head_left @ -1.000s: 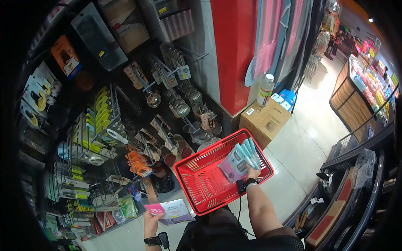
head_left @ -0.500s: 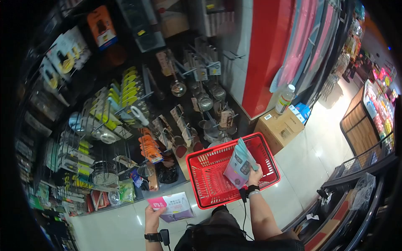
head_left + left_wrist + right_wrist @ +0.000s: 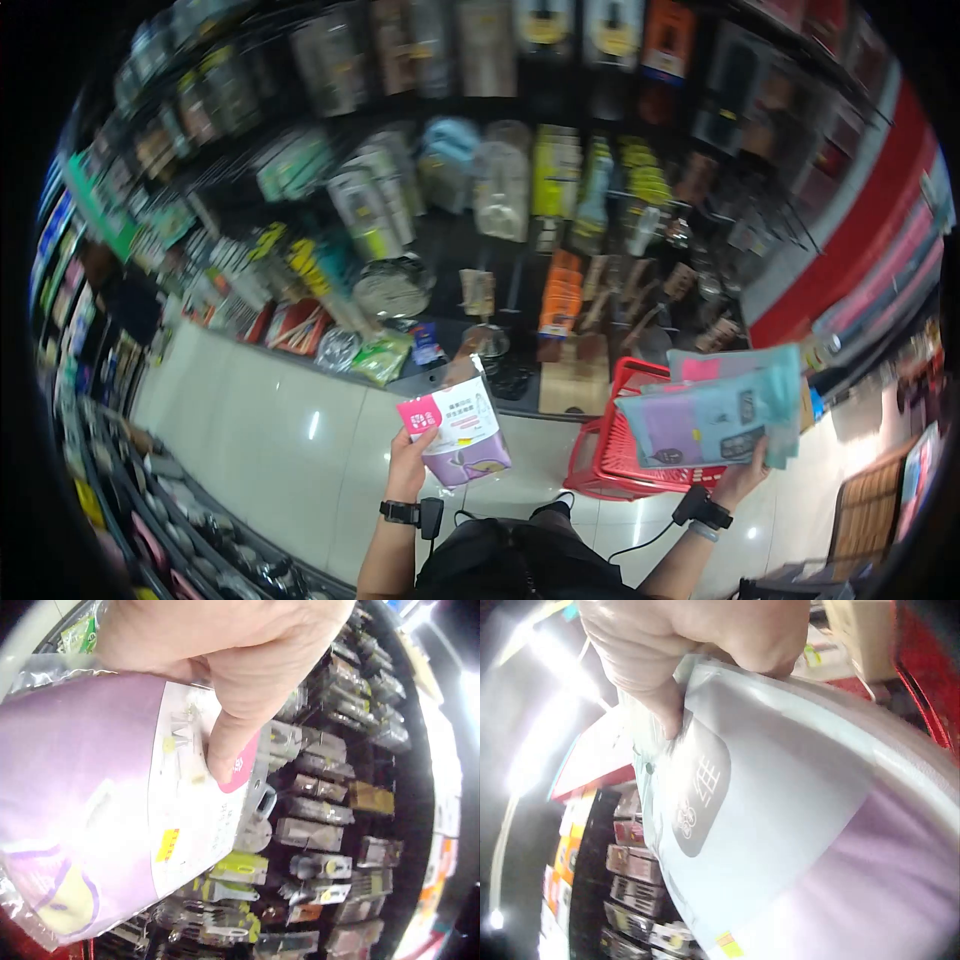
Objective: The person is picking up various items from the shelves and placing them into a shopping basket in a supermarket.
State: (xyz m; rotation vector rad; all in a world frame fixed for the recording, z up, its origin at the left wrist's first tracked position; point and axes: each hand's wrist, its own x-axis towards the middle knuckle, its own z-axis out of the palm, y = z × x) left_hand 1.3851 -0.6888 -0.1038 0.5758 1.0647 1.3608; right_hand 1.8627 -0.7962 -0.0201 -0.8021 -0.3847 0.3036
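My left hand (image 3: pixel 407 462) pinches a flat plastic-wrapped packet (image 3: pixel 468 432), with a white and pink label over purple contents, by its pink corner. In the left wrist view the thumb lies on the label of this packet (image 3: pixel 90 772). My right hand (image 3: pixel 742 482) grips several teal and purple packets (image 3: pixel 690 415) together at their edge. Those packets overlap the red shopping basket (image 3: pixel 600 465) in the head view and hide much of it. In the right wrist view the thumb presses on the front teal packet (image 3: pixel 772 780), which bears a grey printed label.
Racks of hanging kitchen tools run along the wall ahead, with orange-carded utensils (image 3: pixel 561 292) low down. A wooden board (image 3: pixel 574 378) stands at the rack's foot. Shelves (image 3: pixel 150 490) line the left. A red pillar (image 3: pixel 860 240) rises at the right, above the tiled floor (image 3: pixel 270 410).
The head view has swung left along the racks. My right hand has lifted the teal packets up out of the basket. The left hand still holds its packet, now raised a little.
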